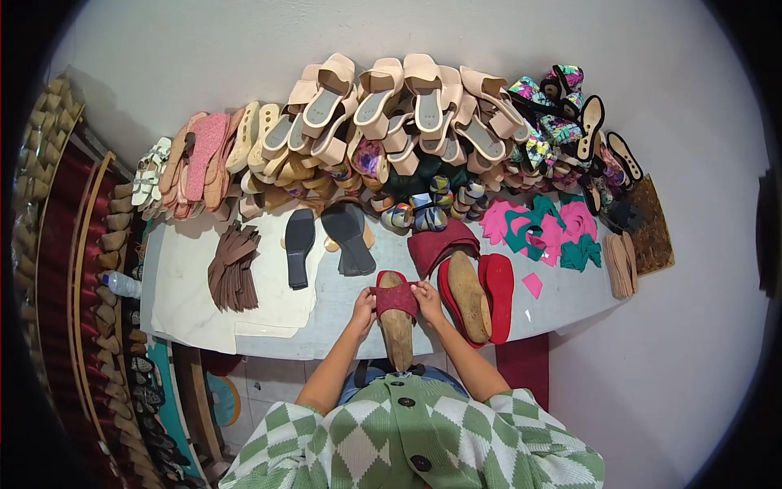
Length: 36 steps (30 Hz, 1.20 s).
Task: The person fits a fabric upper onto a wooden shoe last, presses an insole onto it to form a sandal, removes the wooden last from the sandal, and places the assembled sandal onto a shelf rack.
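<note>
In the head view, pinching both ends of a dark red strap (396,301) with left hand (365,309) and right hand (428,300). Holding it across a wooden last (397,338), at the middle of the near edge of the table (562,306), just left of red soles (500,297).

Maroon strap (395,301) stretched across wooden last (398,338).
</note>
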Motion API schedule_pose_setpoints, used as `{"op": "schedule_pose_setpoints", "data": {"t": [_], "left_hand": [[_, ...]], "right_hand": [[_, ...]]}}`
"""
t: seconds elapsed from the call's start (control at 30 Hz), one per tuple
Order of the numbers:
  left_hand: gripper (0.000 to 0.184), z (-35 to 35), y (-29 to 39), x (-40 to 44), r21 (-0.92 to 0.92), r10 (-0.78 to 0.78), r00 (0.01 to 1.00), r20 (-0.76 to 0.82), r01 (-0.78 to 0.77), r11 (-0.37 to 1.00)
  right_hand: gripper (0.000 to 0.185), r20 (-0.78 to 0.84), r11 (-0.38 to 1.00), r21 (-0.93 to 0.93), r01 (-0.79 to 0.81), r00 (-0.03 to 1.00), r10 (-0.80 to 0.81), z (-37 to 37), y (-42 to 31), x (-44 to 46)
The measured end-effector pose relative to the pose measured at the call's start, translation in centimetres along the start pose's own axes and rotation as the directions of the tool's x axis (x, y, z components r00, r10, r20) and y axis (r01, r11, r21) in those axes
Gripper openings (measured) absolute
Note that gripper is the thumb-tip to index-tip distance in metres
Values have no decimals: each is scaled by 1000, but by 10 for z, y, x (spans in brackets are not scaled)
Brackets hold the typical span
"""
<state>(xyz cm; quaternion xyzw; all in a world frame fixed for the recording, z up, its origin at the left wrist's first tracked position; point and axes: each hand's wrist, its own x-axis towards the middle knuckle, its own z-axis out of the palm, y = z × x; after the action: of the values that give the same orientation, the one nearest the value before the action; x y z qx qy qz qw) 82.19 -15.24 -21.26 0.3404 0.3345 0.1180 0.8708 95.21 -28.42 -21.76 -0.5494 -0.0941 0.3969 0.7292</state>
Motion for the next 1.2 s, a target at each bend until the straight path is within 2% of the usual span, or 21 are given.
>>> {"op": "schedule_pose_setpoints", "data": {"t": [0.1, 0.2, 0.4, 0.6, 0.8, 1.0, 1.1, 1.2], "left_hand": [[23, -1, 3, -2, -2, -11, 1000, 14, 11, 1000], [22, -2, 5, -1, -68, 21, 995, 95, -14, 998], [24, -9, 9, 2, 46, -44, 997, 69, 41, 998], [23, -12, 9, -3, 25, -50, 995, 91, 47, 999], [23, -18, 13, -2, 121, -64, 996, 56, 57, 991], [21, -10, 9, 1, 180, -17, 1000, 23, 13, 984], [26, -7, 6, 4, 216, 15, 1000, -3, -14, 976], [26, -3, 3, 7, 186, 48, 999, 16, -50, 981]], "right_hand": [[16, 6, 997, -10, -77, 997, 77, -1, -4, 0], [22, -49, 983, -13, -183, 982, 182, -3, -3, 0], [23, -66, 977, 19, -210, 975, 211, 1, -3, -4], [25, -57, 973, -19, -230, 972, 229, 4, -8, -2], [22, -60, 972, -39, -231, 972, 229, 7, -11, 0], [26, -89, 965, -26, -261, 962, 257, 7, -17, -9], [26, -94, 967, -1, -254, 963, 253, 6, -16, -8], [26, -137, 960, 43, -275, 951, 279, 9, -13, -8]]}}
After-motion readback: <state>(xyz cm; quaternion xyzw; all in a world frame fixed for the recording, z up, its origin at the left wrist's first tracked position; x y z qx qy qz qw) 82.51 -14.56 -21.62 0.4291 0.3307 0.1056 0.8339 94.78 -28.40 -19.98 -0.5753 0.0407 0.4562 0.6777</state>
